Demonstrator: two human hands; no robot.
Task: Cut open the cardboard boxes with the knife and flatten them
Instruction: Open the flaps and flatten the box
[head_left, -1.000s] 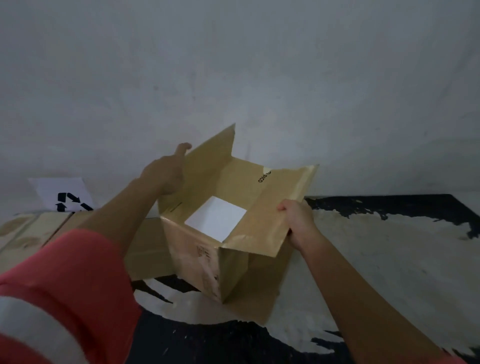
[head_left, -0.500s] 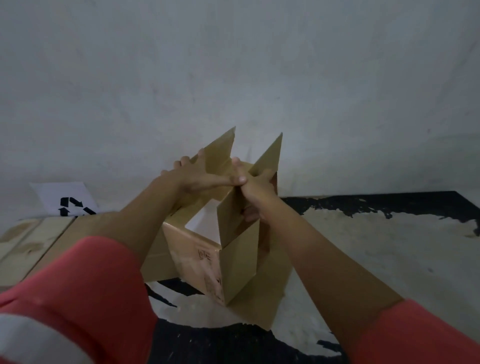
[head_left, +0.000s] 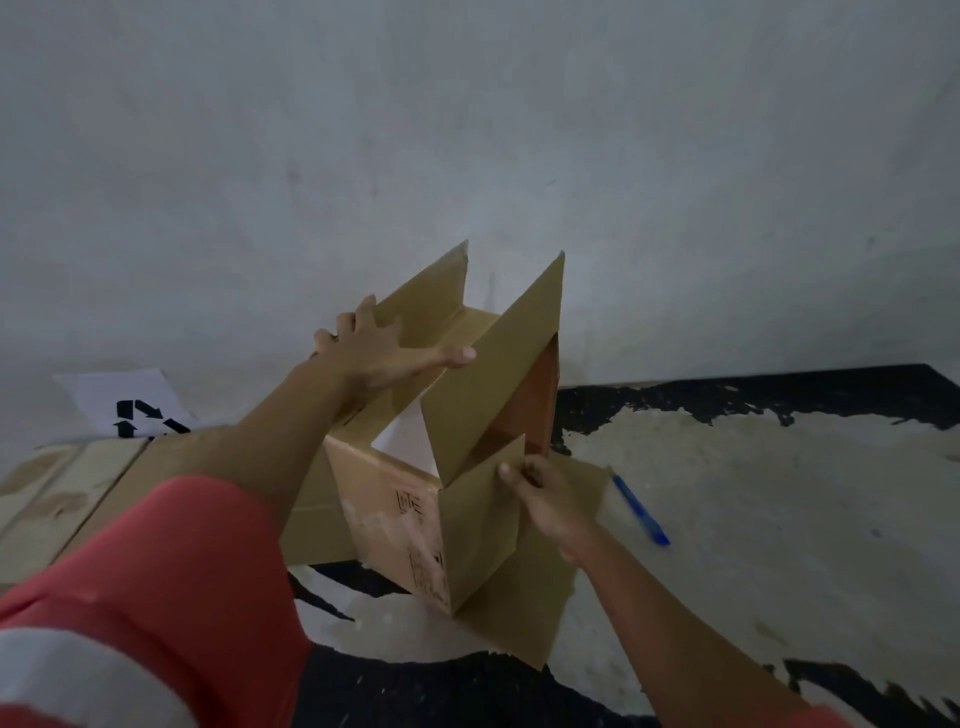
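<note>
white sheet (head_left: 104, 389): black recycling arrows | cardboard box (head_left: 384, 519): print too blurred to read

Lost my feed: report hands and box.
Left hand open, spanning upright flaps. Right hand pinches near side flap. Box standing, not flattened. Blue tool lies right of it.
</note>
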